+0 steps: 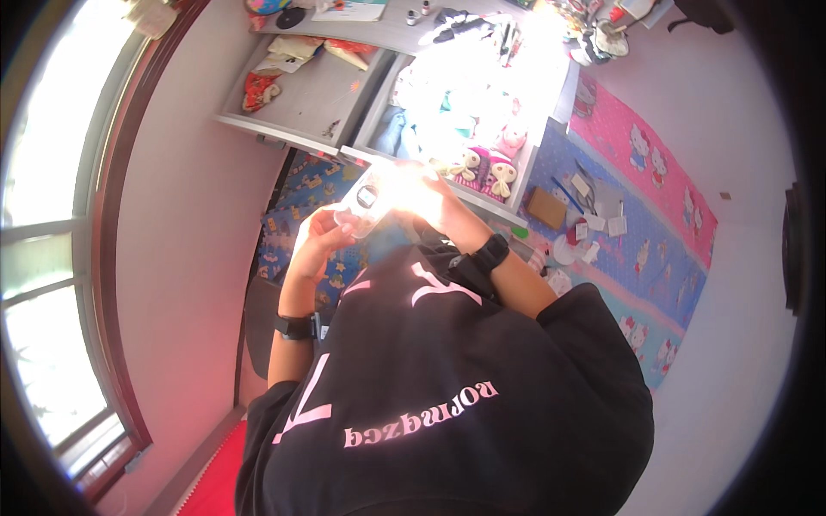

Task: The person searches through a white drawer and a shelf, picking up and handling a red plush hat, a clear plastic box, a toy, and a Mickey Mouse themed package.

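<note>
My left hand pinches the lower left end of a small clear plastic case or pack between thumb and fingers. A round dark-rimmed piece with a pale centre shows on it; what it is exactly, I cannot tell. At the upper right end is my right hand, its fingers washed out by strong glare, so its grip cannot be made out. Both hands are just in front of an open drawer of soft toys. Two rag dolls with striped pink clothes lie at its near edge.
A second open drawer at the left holds cloth items and a red pouch. Small bottles stand on the desktop. At the right, a cardboard box and small packages lie on a cartoon-printed blue surface. A window is left.
</note>
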{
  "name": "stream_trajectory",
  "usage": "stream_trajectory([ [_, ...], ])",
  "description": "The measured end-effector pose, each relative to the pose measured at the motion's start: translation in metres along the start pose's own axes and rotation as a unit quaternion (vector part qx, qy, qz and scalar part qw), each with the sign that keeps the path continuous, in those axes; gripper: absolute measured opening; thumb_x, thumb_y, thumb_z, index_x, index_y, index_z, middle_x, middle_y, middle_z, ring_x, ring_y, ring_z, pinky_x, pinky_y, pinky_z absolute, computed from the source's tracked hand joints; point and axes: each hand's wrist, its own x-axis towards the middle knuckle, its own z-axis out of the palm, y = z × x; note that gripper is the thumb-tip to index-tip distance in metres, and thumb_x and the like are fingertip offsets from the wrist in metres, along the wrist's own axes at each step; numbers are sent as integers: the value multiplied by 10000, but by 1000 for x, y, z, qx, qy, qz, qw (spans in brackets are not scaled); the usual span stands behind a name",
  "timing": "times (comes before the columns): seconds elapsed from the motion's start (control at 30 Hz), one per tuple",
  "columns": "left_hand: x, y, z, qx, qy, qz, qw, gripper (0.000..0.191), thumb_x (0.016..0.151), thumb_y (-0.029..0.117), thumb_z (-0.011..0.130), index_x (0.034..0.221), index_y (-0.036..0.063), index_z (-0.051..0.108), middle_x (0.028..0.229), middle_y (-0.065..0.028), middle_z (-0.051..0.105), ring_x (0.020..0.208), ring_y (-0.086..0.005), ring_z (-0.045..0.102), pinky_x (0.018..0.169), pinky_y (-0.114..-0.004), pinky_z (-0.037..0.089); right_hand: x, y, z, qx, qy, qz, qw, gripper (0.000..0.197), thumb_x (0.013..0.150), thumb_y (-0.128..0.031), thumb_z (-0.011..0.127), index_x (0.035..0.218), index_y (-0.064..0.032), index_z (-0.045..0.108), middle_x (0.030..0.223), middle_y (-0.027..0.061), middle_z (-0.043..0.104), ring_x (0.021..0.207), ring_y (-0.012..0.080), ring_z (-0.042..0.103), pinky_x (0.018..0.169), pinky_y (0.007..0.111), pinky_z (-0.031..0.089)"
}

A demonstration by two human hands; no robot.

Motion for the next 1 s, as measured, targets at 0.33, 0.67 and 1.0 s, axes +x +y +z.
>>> stream_trajectory([
  [0.33, 45, 8, 26, 34, -17, 7, 999, 358, 811, 141, 604, 1125, -5, 515, 1015, -89, 610, 933, -169, 581, 810, -307, 459, 8, 5, -35, 85, 14, -5, 996, 420, 774, 36, 594, 1171, 5, 462, 981, 131, 605, 907, 211, 621, 730, 299, 530],
  [0.67, 63, 0, 13, -34, -15, 59, 998, 303, 840, 152, 587, 1103, 12, 535, 1010, -107, 623, 935, -201, 604, 777, -340, 496, 9, -27, -27, -22, -23, 39, 999, 327, 788, -1, 546, 1115, 11, 529, 988, 80, 608, 835, 122, 589, 693, 248, 492],
  [1.0, 47, 8, -6, -31, 87, 47, 995, 299, 830, 194, 579, 1073, 21, 561, 967, -131, 635, 843, -202, 615, 754, -324, 494, 12, -47, -106, -304, 130, -96, 939, 175, 860, -90, 525, 968, 39, 575, 886, 93, 606, 811, 178, 590, 716, 299, 496],
])
